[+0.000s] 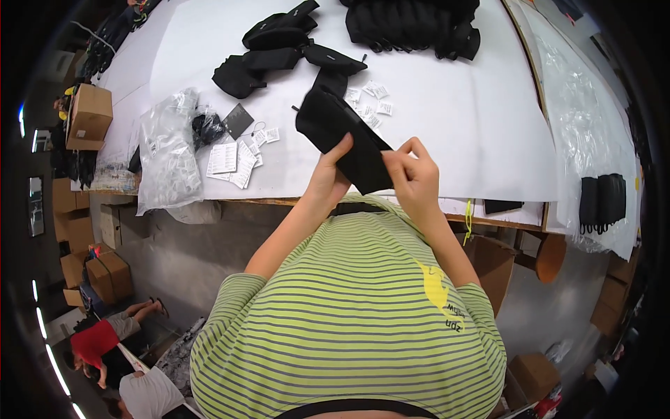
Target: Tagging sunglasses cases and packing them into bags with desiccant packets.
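Note:
A black fabric pouch is held up in front of me, tilted, over the table's near edge. My left hand grips its lower left side, thumb laid across the front and the other fingers behind. At its right edge, my right hand has thumb and fingers closed in a pinch; whether a zipper or only fabric lies between them I cannot make out. Just beyond, more black pouches lie loosely on the white table. Small white labels are scattered behind the held pouch.
Left of my hands are clear plastic bags, white printed tags and a dark square card. A row of black pouches sits at the far side. More plastic and black pouches lie right. Two people are behind at left.

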The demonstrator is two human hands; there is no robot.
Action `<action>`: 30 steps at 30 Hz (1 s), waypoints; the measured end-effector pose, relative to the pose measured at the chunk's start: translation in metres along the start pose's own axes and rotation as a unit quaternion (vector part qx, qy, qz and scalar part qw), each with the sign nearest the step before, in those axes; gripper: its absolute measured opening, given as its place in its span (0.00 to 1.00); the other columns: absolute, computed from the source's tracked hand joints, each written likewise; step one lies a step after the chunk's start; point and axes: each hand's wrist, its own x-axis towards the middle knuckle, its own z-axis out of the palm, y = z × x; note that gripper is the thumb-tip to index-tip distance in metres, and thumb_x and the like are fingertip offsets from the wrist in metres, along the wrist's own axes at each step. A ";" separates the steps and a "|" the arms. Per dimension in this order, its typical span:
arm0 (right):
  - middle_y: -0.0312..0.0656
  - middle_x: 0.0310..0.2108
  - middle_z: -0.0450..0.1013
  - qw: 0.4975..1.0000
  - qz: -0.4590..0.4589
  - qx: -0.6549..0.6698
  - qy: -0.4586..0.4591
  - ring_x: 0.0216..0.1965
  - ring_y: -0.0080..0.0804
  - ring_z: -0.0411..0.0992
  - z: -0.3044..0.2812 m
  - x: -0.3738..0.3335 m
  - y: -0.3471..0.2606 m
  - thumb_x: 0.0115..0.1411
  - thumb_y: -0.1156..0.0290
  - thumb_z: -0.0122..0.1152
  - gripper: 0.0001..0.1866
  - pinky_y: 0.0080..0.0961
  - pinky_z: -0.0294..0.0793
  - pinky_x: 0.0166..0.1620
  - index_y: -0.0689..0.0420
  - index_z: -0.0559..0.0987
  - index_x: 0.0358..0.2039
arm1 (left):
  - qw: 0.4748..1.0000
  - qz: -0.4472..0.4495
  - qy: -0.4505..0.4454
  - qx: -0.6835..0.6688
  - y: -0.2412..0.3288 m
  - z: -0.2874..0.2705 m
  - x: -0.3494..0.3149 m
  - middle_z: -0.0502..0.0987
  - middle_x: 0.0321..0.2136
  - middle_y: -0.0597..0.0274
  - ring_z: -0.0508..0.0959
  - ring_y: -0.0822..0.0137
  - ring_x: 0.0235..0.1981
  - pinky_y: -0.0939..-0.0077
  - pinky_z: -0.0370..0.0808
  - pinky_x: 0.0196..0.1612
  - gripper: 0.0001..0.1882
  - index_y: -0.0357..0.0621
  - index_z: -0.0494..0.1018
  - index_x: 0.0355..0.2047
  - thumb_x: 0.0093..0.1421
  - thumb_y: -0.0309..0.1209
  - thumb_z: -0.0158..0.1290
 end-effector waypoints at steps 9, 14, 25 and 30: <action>0.33 0.30 0.70 0.959 0.140 0.243 0.035 0.28 0.16 0.64 -0.003 -0.003 0.023 0.55 0.73 0.57 0.08 0.13 0.63 0.35 0.59 0.72 0.35 | 0.980 0.085 0.005 0.181 0.024 0.041 -0.005 0.75 0.38 0.60 0.75 0.67 0.39 0.73 0.72 0.44 0.22 0.37 0.69 0.44 0.50 0.30 0.61; 0.39 0.35 0.72 0.985 0.039 0.165 0.037 0.28 0.20 0.70 -0.011 0.034 -0.010 0.53 0.78 0.59 0.17 0.15 0.69 0.31 0.59 0.69 0.44 | 0.971 0.043 -0.029 0.233 0.026 0.039 -0.018 0.77 0.35 0.58 0.77 0.68 0.35 0.74 0.74 0.41 0.22 0.35 0.74 0.39 0.44 0.30 0.65; 0.36 0.26 0.72 0.985 -0.126 -0.119 0.002 0.24 0.19 0.68 -0.004 0.060 -0.013 0.59 0.77 0.54 0.04 0.15 0.66 0.26 0.61 0.76 0.34 | 0.968 0.112 -0.001 0.222 0.011 0.011 -0.028 0.77 0.30 0.57 0.77 0.69 0.30 0.76 0.74 0.37 0.26 0.32 0.75 0.36 0.38 0.36 0.68; 0.37 0.26 0.72 0.944 -0.259 -0.205 -0.023 0.24 0.25 0.68 0.000 0.084 -0.015 0.58 0.78 0.54 0.03 0.19 0.65 0.25 0.61 0.76 0.33 | 0.989 0.087 -0.011 0.116 0.016 0.010 -0.031 0.78 0.30 0.57 0.77 0.69 0.29 0.76 0.75 0.35 0.23 0.33 0.75 0.36 0.40 0.32 0.66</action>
